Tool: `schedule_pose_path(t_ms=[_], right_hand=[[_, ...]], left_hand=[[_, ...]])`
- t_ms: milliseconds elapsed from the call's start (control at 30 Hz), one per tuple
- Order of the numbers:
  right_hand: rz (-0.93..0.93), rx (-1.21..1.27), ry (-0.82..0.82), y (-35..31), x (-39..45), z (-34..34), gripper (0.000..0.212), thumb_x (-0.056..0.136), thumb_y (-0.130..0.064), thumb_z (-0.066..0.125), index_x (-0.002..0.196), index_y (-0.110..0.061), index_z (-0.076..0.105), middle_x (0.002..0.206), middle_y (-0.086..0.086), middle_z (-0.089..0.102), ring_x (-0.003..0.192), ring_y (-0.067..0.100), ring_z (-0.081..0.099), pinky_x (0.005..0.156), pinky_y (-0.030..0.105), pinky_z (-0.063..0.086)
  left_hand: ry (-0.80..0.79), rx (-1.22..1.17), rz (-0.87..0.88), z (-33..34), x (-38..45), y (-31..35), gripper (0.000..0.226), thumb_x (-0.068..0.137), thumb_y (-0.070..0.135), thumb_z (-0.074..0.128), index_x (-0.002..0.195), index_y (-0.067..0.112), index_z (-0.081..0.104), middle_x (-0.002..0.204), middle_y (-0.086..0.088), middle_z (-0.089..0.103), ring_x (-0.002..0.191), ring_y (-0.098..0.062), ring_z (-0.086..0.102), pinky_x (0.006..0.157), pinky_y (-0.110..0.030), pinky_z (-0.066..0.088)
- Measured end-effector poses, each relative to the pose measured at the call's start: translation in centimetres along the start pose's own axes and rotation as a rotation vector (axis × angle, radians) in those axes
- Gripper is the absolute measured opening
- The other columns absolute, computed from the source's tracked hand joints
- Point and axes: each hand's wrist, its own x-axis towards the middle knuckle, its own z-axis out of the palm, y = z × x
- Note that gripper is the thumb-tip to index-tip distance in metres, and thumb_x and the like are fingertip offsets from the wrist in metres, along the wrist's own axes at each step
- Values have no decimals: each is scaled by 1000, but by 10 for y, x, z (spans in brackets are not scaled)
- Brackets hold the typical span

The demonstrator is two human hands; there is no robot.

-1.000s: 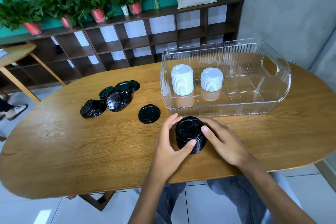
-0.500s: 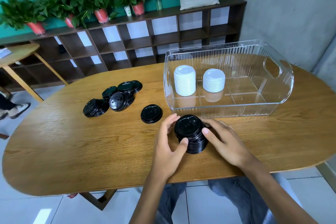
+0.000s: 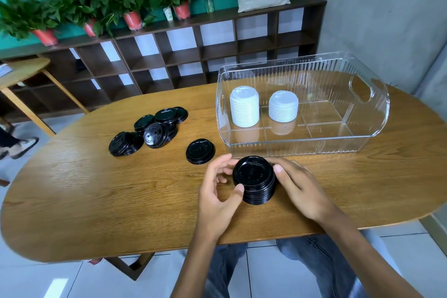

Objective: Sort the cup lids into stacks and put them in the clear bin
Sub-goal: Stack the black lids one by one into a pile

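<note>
Black stack being squared up at table edge

Table (image 3: 96, 201) is carrying everything. Clear bin (image 3: 362, 128) is sitting at far right, already holding two white lid stacks (image 3: 244, 110) in its left compartments. Loose black lids (image 3: 150, 130) are lying heaped at left, one single lid (image 3: 200, 151) apart. Black stack (image 3: 255, 180) is standing just in front of the bin. Left hand (image 3: 215, 198) is curling round it, thumb touching its near rim; right hand (image 3: 300, 189) is cupping the other side. Since a second ago the stack is looking straighter and slightly nearer the bin, so probably close to being lifted in.
</note>
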Motion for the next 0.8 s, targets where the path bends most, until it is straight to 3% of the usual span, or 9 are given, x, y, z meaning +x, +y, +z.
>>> schedule_pose_path(t_ms=[133,233,400,500,667,733,800], right_hand=[[-1,0,9,2,1,1,46,104,-50,25,134,-39,57,131,-25,60,127,6,52,108,49,37],[-4,13,19,3,0,2,45,104,-49,25,134,-40,57,131,-26,61,127,7,52,108,49,37],[-7,24,29,4,0,2,47,105,-50,23,133,-38,58,132,-25,61,128,9,52,108,50,37],[-6,-12,4,3,0,2,54,100,-61,22,135,-39,55,133,-26,59,127,5,50,109,48,36],[-8,-58,-25,2,0,1,55,94,-70,28,135,-43,51,131,-30,57,125,-1,48,110,45,34],[-4,-52,-21,3,1,1,53,96,-67,30,136,-41,52,132,-29,57,126,0,48,111,45,34],[5,-40,-15,4,1,2,51,98,-62,29,136,-37,54,132,-26,58,127,2,49,110,46,34]], left_hand=[[-98,23,-25,-2,1,3,66,86,25,70,146,32,46,139,3,63,135,-26,52,113,-41,38],[-196,47,-15,-2,1,5,71,87,19,69,151,31,40,148,9,58,146,-22,43,121,-38,30],[-85,25,6,1,-1,6,69,82,22,72,145,32,47,141,2,62,138,-26,52,118,-37,38],[8,33,-5,2,0,4,67,80,30,78,140,40,50,137,1,60,135,-28,52,115,-40,41],[-13,118,-18,6,2,2,70,76,46,84,137,47,50,132,12,55,133,-22,52,112,-35,41],[-30,120,2,6,1,2,65,80,43,79,138,46,49,138,12,55,136,-21,50,111,-32,41],[-37,94,12,4,-1,0,57,87,34,69,141,40,50,141,8,57,136,-23,51,111,-39,42]])
